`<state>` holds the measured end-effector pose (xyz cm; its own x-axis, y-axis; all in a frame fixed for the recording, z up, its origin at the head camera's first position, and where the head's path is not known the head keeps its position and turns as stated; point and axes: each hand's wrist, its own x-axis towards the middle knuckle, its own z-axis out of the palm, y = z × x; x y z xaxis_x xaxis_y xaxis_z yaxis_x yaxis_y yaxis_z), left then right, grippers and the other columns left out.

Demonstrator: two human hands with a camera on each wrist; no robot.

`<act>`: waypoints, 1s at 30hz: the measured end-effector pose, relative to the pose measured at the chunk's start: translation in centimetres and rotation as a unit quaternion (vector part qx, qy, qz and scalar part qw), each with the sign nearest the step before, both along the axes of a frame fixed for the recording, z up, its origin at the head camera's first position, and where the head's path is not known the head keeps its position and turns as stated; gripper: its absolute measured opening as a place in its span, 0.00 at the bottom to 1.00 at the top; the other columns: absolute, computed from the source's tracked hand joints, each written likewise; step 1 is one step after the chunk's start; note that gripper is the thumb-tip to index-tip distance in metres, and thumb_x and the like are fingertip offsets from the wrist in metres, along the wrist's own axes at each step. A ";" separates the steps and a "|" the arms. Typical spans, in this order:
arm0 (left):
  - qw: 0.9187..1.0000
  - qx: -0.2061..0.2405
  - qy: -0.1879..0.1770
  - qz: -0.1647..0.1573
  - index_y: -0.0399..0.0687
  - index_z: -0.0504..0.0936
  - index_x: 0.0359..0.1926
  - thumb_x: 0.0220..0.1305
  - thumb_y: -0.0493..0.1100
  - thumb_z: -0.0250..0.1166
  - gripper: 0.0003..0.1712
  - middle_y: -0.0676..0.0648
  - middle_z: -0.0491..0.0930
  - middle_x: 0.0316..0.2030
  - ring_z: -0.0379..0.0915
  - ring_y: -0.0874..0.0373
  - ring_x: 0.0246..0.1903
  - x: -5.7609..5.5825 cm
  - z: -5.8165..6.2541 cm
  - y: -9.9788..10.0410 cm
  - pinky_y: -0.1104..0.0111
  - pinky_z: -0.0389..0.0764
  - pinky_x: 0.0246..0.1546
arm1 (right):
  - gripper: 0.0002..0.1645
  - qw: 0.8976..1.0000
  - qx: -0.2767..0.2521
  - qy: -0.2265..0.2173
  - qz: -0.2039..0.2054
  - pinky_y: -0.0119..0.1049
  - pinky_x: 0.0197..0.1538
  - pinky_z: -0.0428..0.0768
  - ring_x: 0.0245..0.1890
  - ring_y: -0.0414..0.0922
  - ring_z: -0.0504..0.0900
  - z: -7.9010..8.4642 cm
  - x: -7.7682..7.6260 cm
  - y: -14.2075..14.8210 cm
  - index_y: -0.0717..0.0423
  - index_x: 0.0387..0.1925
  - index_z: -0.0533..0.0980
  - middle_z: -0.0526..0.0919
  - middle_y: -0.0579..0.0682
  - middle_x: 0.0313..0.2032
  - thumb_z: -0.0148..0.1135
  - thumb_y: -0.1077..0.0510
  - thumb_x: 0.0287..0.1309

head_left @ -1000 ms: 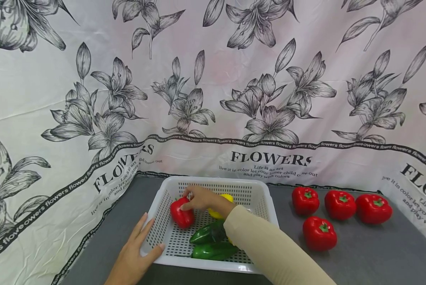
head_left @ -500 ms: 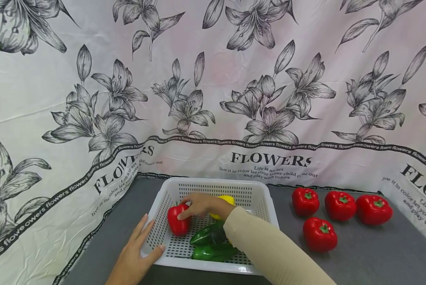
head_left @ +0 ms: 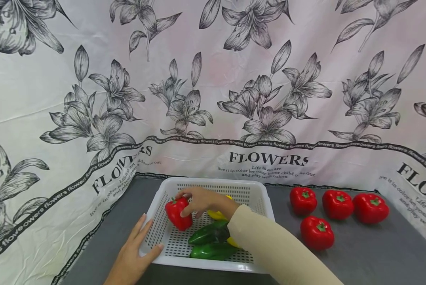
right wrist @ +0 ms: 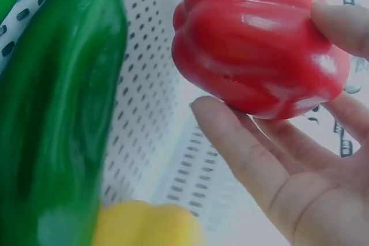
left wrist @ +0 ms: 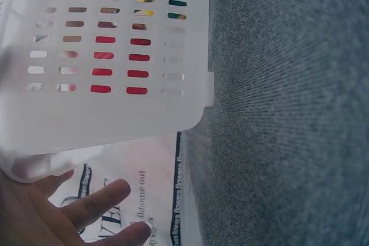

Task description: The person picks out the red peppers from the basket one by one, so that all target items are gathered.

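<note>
My right hand (head_left: 198, 201) holds a red bell pepper (head_left: 177, 213) at the left end of a white perforated plastic basket (head_left: 213, 264). In the right wrist view the thumb presses the top of the pepper (right wrist: 253, 44) while fingers curl beneath it, and the basket floor shows below. My left hand (head_left: 132, 253) is at the basket's front left corner, thumb at the rim and fingers straight along the outside. Two long green peppers (head_left: 213, 251) lie in the basket's front part. Yellow peppers (head_left: 217, 215) are partly hidden by my right arm.
Several red bell peppers (head_left: 317, 232) stand on the dark grey table (head_left: 362, 253) right of the basket. A white floral cloth (head_left: 184, 158) hangs behind and along the left side of the table.
The red bell pepper first shifted a little left and toward me inside the basket. Now it is slightly higher and more tilted in my right hand. My left hand stays at the corner.
</note>
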<state>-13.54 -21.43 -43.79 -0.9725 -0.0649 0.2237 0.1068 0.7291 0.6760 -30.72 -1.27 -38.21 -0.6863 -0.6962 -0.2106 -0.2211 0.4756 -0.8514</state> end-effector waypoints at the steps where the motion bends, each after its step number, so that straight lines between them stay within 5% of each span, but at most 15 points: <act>1: 1.000 -0.001 -0.004 0.001 0.47 0.62 0.72 0.61 0.63 0.64 0.45 0.47 0.47 0.74 0.50 0.38 0.67 0.0 0.0 0.0 0.33 0.59 0.55 | 0.30 1.000 -0.005 0.001 0.001 0.44 0.34 0.83 0.46 0.50 0.76 0.2 0.1 0.1 0.44 0.53 0.77 0.75 0.50 0.52 0.74 0.63 0.47; 9: 1.000 0.000 0.002 -0.001 0.47 0.62 0.72 0.62 0.61 0.64 0.44 0.46 0.48 0.74 0.51 0.39 0.67 0.1 0.0 -0.1 0.33 0.59 0.54 | 0.33 0.999 -0.038 0.030 0.013 0.41 0.34 0.83 0.46 0.50 0.76 2.3 1.4 0.9 0.44 0.55 0.76 0.74 0.48 0.52 0.75 0.64 0.45; 20: 1.000 0.000 0.003 0.001 0.46 0.63 0.71 0.62 0.61 0.63 0.43 0.45 0.49 0.73 0.53 0.39 0.66 0.0 0.1 0.0 0.32 0.60 0.52 | 0.36 0.988 -0.093 0.088 0.086 0.36 0.38 0.82 0.46 0.47 0.77 5.3 4.2 2.8 0.47 0.59 0.74 0.75 0.44 0.53 0.74 0.65 0.45; 30: 1.000 0.006 0.004 0.000 0.45 0.64 0.71 0.62 0.60 0.64 0.43 0.45 0.49 0.73 0.53 0.40 0.66 0.1 0.1 0.0 0.33 0.60 0.53 | 0.36 0.977 -0.133 0.128 0.111 0.36 0.39 0.82 0.51 0.47 0.74 6.4 6.2 5.2 0.45 0.61 0.73 0.73 0.42 0.58 0.72 0.64 0.49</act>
<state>-13.45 -21.40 -43.70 -0.9705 -0.0673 0.2315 0.1131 0.7211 0.6835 -24.56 3.95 -31.83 -0.5179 -0.8411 0.1561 -0.5150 0.1610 -0.8419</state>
